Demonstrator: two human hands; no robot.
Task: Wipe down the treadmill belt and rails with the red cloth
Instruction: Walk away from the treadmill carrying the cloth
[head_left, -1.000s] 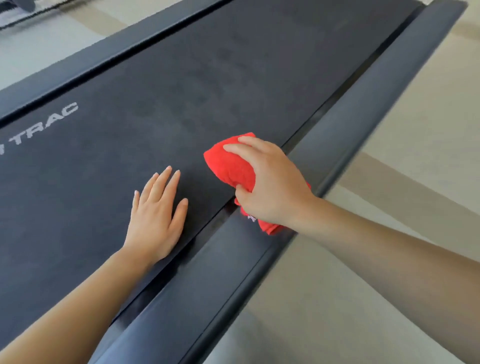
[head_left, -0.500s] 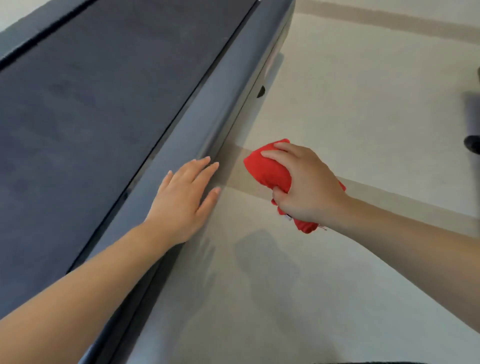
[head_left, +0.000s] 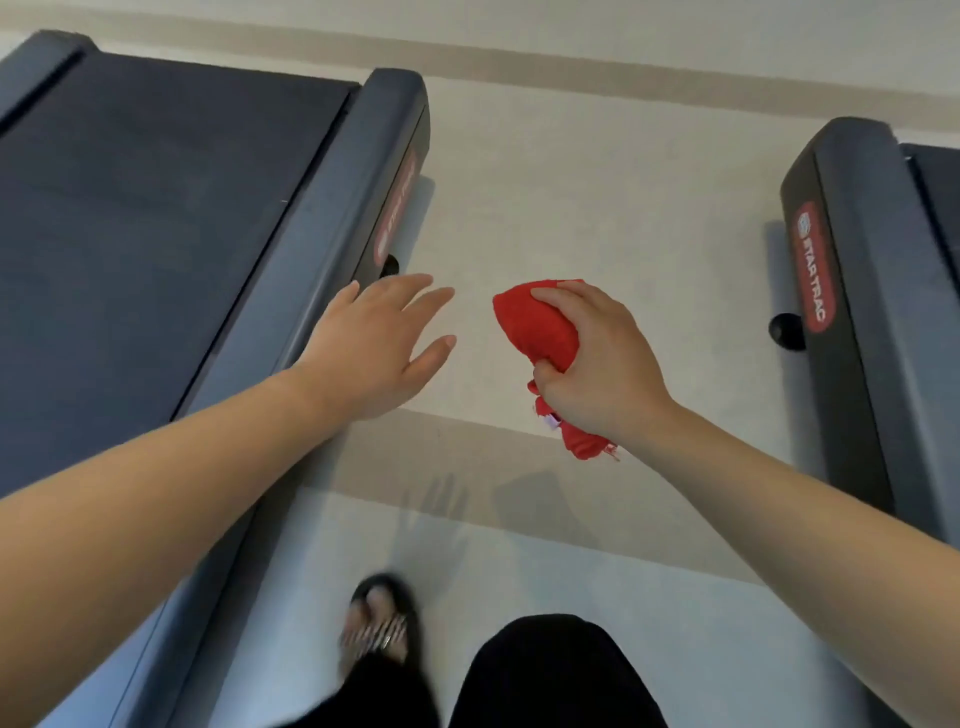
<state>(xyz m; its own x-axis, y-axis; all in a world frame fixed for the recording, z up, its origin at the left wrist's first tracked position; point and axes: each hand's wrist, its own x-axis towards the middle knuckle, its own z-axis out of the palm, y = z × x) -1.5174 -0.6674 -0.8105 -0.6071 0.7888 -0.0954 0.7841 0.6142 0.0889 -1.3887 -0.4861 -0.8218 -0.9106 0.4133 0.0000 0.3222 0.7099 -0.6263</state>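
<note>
Head view looks straight down on you as you stand on the floor (head_left: 571, 182) between two treadmills. Your right hand (head_left: 597, 364) sits just to the 3 o'clock side of centre and grips the cloth (head_left: 540, 332). The fingers curl over its top and the thumb presses in from below. The red wad bulges toward 9 o'clock and a loose tail hangs from under your palm toward 6 o'clock. The cloth is held above the floor and touches neither machine.

Your left hand (head_left: 379, 348) is at 9 o'clock of the cloth, near it but apart, palm down, fingers straight and spread, holding nothing. Its fingertips reach out over the floor. Its wrist lies over the edge of the rail (head_left: 311, 234), and you cannot tell whether it touches.

The rail runs from 7 o'clock up toward 12 o'clock. The dark belt (head_left: 130, 234) lies just beside it, filling the 10 o'clock part of the frame. A red label (head_left: 396, 208) shows on the rail's outer side.

The second treadmill (head_left: 872, 312) stands at 3 o'clock, well apart from the cloth, and carries a STAR TRAC label (head_left: 815, 275). At 6 o'clock you see a blurred foot in a dark sandal (head_left: 382, 618) and a black trouser leg (head_left: 550, 675). Faint shadows (head_left: 441, 499) of both hands fall on the floor below them
</note>
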